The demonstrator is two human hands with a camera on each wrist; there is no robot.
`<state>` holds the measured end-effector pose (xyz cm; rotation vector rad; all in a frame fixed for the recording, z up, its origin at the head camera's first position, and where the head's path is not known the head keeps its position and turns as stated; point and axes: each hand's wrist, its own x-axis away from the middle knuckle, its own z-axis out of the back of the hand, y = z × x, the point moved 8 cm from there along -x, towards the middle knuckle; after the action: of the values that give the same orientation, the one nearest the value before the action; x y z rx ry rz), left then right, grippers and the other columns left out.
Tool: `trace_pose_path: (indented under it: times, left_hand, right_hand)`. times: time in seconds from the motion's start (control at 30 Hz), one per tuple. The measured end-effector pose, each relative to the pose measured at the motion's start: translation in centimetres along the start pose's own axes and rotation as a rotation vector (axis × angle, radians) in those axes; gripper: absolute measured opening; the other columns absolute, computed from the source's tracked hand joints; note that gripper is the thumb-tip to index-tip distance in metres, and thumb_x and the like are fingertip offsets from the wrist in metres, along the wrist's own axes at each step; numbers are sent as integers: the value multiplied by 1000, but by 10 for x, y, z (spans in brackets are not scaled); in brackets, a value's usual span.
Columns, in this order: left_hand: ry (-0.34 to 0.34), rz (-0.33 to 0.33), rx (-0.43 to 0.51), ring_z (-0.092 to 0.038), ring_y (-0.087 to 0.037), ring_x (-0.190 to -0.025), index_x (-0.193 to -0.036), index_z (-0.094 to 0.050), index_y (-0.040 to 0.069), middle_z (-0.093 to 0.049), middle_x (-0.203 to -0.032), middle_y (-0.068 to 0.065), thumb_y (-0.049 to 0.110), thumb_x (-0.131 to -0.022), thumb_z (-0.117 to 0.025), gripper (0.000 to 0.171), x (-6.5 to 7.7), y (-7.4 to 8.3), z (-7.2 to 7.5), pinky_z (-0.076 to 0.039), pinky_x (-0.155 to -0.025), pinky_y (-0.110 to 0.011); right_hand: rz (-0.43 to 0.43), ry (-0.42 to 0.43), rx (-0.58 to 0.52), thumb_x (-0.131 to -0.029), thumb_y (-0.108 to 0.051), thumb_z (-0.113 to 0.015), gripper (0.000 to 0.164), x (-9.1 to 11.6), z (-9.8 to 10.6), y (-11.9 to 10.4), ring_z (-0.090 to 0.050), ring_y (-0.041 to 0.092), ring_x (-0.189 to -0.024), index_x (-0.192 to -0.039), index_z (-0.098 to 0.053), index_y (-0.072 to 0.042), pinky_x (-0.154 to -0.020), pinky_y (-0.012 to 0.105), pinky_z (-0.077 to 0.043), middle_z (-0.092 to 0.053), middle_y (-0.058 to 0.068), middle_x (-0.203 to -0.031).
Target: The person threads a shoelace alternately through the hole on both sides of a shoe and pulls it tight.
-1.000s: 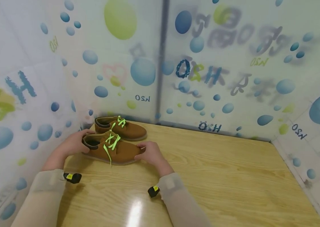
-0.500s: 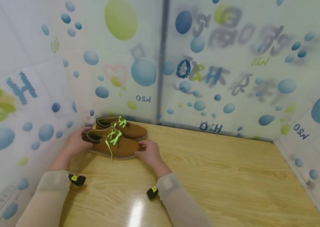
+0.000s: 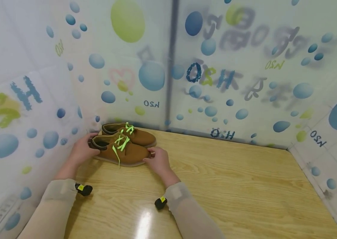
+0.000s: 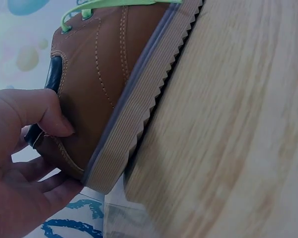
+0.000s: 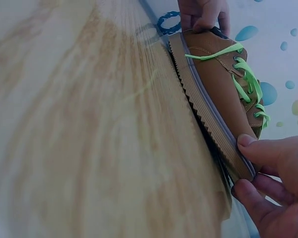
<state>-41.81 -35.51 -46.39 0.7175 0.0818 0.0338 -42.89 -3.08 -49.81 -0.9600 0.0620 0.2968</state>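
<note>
A brown lace-up shoe (image 3: 132, 154) with bright green laces sits on the wooden table (image 3: 228, 186), toe pointing right. Its heel is gripped by my left hand (image 3: 82, 149), thumb on the near side and fingers behind, as the left wrist view shows on the shoe's heel (image 4: 89, 114). At the toe, my right hand (image 3: 158, 162) pinches the tip between thumb and fingers; the right wrist view has this hand (image 5: 283, 173) at the sole's front end. Just behind stands the matching shoe (image 3: 144, 136), partly hidden by the near one.
A pale wall sheet (image 3: 222, 96) with blue and green bubble prints rises behind the table, and another wall sheet (image 3: 42, 99) stands close on the left. Small black cameras (image 3: 84, 190) are strapped to both wrists.
Both hands have moved the near shoe slightly away from me, closer to the far shoe. The left hand has also shifted a little to the right.
</note>
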Motion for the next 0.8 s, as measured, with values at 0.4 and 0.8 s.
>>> trace_pose_path:
  times: [0.4,0.8]
  left_hand:
    - [-30,-83,-183,-54,-60,-128,-157,-35,-12,-51,-145,-43,-2,-77,-80,93,-2,30,-8,-47,-104,-67]
    - [149,-388,-314,-66,-43,-107,-146,-62,7,-68,-128,-24,24,-94,-77,56,30,176,-50,-55,-89,-58]
  right_hand:
    - [-28,-80,-131,-94,-13,-82,36,-1,21,27,-77,25,-102,-129,-75,-8,-85,34,-63,-76,11,-122]
    - [-92,-55,-265,-105,-13,-67,28,16,101,72,-74,27,-83,-128,-72,2,-74,34,-63,-75,17,-101]
